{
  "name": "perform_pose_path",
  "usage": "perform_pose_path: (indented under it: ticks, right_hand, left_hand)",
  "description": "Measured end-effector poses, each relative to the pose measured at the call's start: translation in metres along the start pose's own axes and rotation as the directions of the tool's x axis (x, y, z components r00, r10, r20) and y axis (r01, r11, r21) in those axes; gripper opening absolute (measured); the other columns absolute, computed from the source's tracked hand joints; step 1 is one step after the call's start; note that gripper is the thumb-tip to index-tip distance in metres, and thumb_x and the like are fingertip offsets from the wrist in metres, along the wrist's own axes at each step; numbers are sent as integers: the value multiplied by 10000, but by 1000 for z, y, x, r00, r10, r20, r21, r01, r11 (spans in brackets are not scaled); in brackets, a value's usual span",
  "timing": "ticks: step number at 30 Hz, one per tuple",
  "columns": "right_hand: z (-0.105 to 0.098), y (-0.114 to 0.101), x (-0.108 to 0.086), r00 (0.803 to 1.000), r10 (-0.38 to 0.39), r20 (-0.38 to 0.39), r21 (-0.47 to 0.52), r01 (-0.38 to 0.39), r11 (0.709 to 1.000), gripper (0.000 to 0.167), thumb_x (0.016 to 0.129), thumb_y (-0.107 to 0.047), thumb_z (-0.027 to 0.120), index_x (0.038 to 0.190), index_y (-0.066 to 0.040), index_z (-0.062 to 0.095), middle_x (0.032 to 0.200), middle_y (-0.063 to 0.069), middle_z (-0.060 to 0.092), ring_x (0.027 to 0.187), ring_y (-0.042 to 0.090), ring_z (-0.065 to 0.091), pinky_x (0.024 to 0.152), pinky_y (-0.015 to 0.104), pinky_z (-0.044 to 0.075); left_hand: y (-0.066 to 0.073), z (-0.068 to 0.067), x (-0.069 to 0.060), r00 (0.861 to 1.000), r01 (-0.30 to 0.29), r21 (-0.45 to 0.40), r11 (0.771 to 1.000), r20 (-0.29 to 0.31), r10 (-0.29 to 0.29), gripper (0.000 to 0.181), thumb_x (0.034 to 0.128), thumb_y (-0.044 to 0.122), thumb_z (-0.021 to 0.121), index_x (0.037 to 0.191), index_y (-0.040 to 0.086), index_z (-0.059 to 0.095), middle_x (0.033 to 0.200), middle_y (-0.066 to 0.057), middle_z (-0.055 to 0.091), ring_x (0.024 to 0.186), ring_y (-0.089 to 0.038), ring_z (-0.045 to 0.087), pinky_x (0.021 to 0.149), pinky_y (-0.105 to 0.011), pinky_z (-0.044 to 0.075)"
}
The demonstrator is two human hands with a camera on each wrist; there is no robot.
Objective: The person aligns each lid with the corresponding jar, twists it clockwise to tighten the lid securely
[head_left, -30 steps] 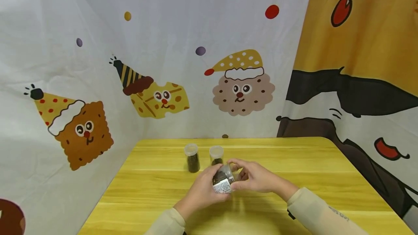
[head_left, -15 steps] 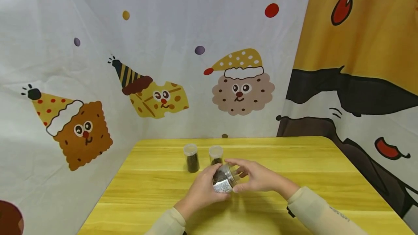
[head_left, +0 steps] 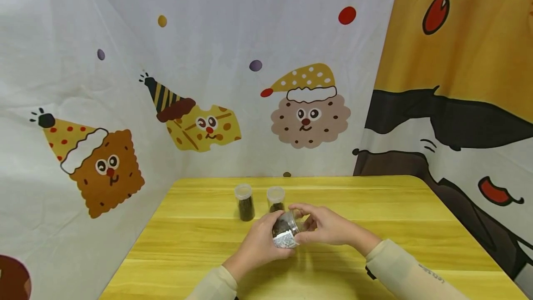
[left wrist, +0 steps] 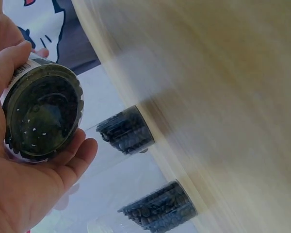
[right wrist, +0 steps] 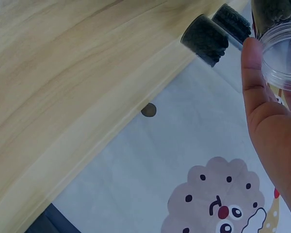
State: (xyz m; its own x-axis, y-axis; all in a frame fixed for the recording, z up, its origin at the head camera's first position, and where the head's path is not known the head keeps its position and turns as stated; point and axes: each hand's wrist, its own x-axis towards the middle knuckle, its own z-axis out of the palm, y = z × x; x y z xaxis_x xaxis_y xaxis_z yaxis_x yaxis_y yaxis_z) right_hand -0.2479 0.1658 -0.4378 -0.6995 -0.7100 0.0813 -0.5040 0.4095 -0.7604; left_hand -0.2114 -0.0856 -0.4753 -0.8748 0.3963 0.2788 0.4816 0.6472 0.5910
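A clear plastic jar (head_left: 285, 231) with dark contents and a printed label lies tilted in my left hand (head_left: 258, 243), its mouth end toward the right. In the left wrist view, the jar's round base (left wrist: 43, 114) faces the camera, thumb and fingers curled around its side. My right hand (head_left: 326, 227) grips the clear lid (right wrist: 285, 57) at the jar's end with thumb and fingers. Behind the hands, two similar lidded jars stand upright: one on the left (head_left: 246, 203), and another (head_left: 276, 196) partly hidden by my left hand. Both hold dark, bean-like pieces.
The wooden table (head_left: 195, 244) stretches out around the hands. Its far edge meets a pale cloth backdrop (head_left: 233, 45) printed with cartoon biscuits and cheese. Another printed cloth (head_left: 449, 59) hangs along the right side.
My right fingers were around the lid, spread a little wider half a second ago, and now are closed around it again. The left hand's hold on the jar and the two standing jars look the same.
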Motion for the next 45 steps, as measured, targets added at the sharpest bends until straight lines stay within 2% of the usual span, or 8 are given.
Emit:
perform_pose_path:
  ticks: [5, 8, 12, 20, 28, 32, 37, 45]
  right_hand:
    - [0, 4, -1, 999, -29, 23, -19, 29, 999, 922, 944, -406, 835, 1676, -143, 341, 1583, 194, 531, 1238, 367, 693, 998, 470, 613]
    - [-1, 2, -1, 998, -60, 31, -20, 61, 998, 940, 928, -363, 856, 1671, -105, 342, 1627, 208, 484, 1289, 407, 667, 1039, 536, 591]
    - [-2, 0, -1, 996, -80, 25, -32, 81, 996, 889, 920, -324, 867, 1639, -87, 400, 1606, 186, 518, 1259, 399, 681, 1024, 503, 605]
    - [-2, 0, -3, 1000, 28, 5, -24, -27, 999, 805, 960, -429, 811, 1628, -173, 440, 1471, 181, 640, 1091, 256, 750, 894, 295, 618]
    - [0, 4, -2, 1000, -23, 16, -43, 24, 999, 921, 914, -416, 862, 1659, -160, 384, 1580, 159, 546, 1227, 344, 709, 980, 461, 622]
    - [0, 5, -1, 999, -51, 14, -44, 52, 998, 899, 906, -386, 876, 1641, -150, 414, 1576, 157, 549, 1223, 356, 707, 986, 487, 621]
    - [-1, 5, -1, 999, -34, 13, -52, 35, 998, 883, 905, -387, 877, 1633, -164, 431, 1557, 146, 571, 1198, 324, 719, 974, 458, 627]
    - [-1, 1, -3, 998, 66, -6, -20, -66, 998, 757, 1009, -442, 741, 1631, -135, 437, 1405, 181, 695, 1026, 125, 748, 845, 275, 617]
  left_hand:
    - [-1, 0, -1, 1000, 8, 1, 1000, 5, -8, 982, 735, 368, 994, 1539, 68, 517, 1401, -44, 671, 1183, -180, 670, 962, -327, 602]
    - [0, -1, -2, 1000, 13, -1, 1000, 7, -13, 990, 736, 369, 997, 1544, 66, 512, 1411, -49, 666, 1199, -191, 671, 978, -347, 603]
    - [1, -1, -2, 1000, 20, -4, 1000, 9, -20, 991, 742, 360, 997, 1550, 72, 501, 1415, -53, 660, 1205, -199, 669, 982, -351, 603]
    - [0, -1, -2, 1000, 26, -23, 999, 18, -26, 985, 743, 342, 998, 1529, 77, 467, 1399, -52, 654, 1186, -195, 670, 959, -341, 605]
    - [-1, 1, -3, 1000, 3, 0, 1000, -7, -3, 980, 733, 339, 1004, 1514, 53, 485, 1368, -56, 667, 1167, -194, 677, 952, -347, 613]
    - [0, 1, -2, 999, -18, 30, 999, -33, 19, 974, 724, 338, 1011, 1502, 40, 506, 1339, -63, 682, 1146, -197, 677, 930, -351, 612]
    - [0, 0, -2, 999, -19, 39, 999, -32, 20, 966, 730, 343, 1008, 1500, 39, 511, 1334, -64, 686, 1137, -196, 678, 908, -339, 610]
    - [2, -2, -3, 1000, -5, 10, 1000, -22, 5, 943, 745, 336, 1001, 1506, 78, 506, 1363, -62, 677, 1155, -206, 678, 922, -362, 609]
